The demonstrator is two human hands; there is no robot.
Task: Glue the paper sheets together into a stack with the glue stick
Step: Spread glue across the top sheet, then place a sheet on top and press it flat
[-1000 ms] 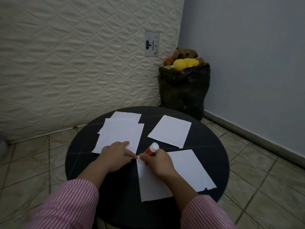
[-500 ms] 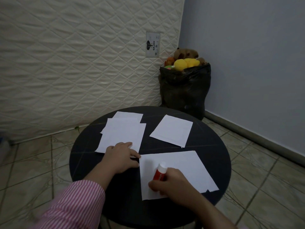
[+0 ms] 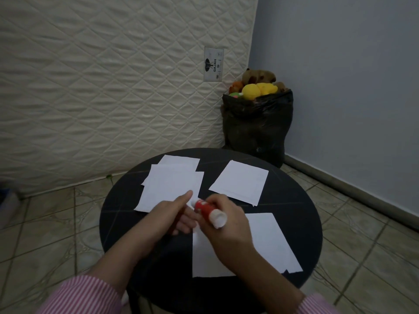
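Above the middle of the round black table (image 3: pixel 301 200), my right hand (image 3: pixel 229 230) grips a red glue stick (image 3: pixel 207 211) held level, its white end toward me. Its tip meets my left hand (image 3: pixel 169 217), which curls around a red piece (image 3: pixel 179 218) that looks like the cap; thumb and fingers hide most of it. A large white sheet (image 3: pixel 269 243) lies near me, partly under my right hand. A pile of overlapping sheets (image 3: pixel 172 180) lies at the far left. One single sheet (image 3: pixel 240 182) lies at the far right.
A quilted mattress (image 3: pixel 113 87) leans against the wall behind the table. A black bag (image 3: pixel 256 128) stuffed with plush toys stands in the corner. Tiled floor (image 3: pixel 362 245) surrounds the table, and the grey wall (image 3: pixel 351 75) runs along the right.
My right hand lifted the glue stick off the near sheet and swung it up to my left hand. My left hand rose off the paper's corner to meet its tip.
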